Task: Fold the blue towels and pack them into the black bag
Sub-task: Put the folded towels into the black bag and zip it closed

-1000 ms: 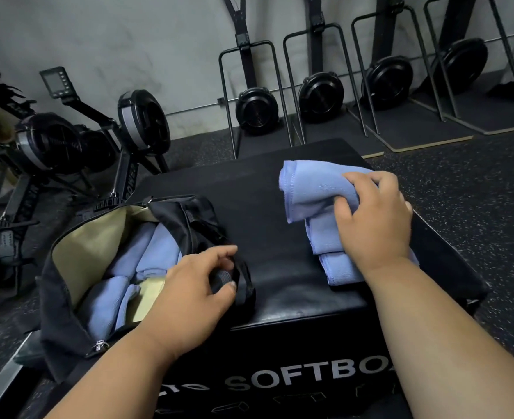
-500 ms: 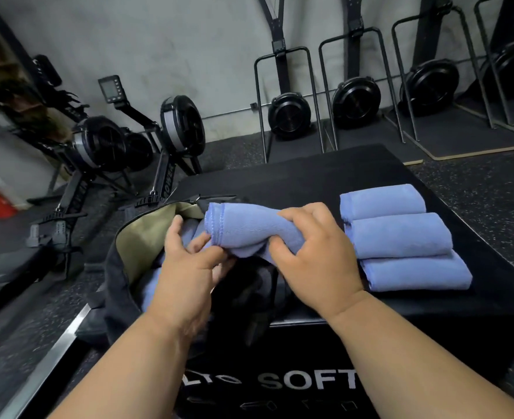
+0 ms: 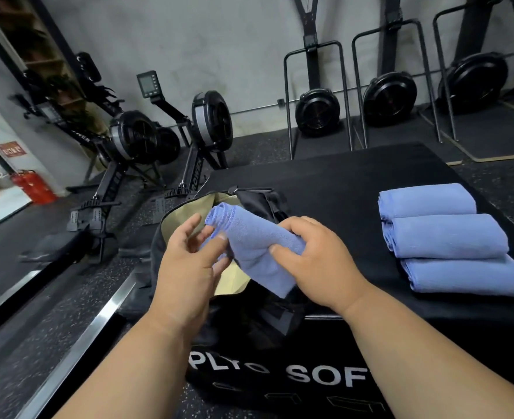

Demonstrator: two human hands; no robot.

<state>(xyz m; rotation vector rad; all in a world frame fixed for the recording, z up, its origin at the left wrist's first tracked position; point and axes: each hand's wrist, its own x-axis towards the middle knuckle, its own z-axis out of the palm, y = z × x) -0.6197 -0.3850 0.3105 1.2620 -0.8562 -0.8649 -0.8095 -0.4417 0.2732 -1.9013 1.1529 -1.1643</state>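
Since half a second earlier the towel [image 3: 255, 252] had tipped: its far end rose toward 11 o'clock and its near end dropped toward 5 o'clock, and my left hand [image 3: 189, 267] had loosened from under it. The view had also swung a little left.

My right hand [image 3: 316, 261] was closed on the towel's middle, thumb on the near face and fingers over the top. My left hand was half open, fingers spread, fingertips only brushing the towel's left side; I could not tell whether it carried any weight.

The folded towel hung above the bag [image 3: 258, 313], over the open mouth where tan lining [image 3: 183, 216] showed. Its long axis ran 11 to 5 o'clock. The mouth lay straight below and slightly toward 9 o'clock from my right hand, directly beneath my left.

Judgement: the right hand was the carrying hand, so the coming move was a lowering down and left, with the left hand guiding the far end in or holding the rim aside. The towel seemed to lie skew to the opening and may need turning to sit flat.

Three folded towels [image 3: 443, 237] waited in a row at 3 o'clock on the box [image 3: 340, 182], well apart from both hands, nearer the right.
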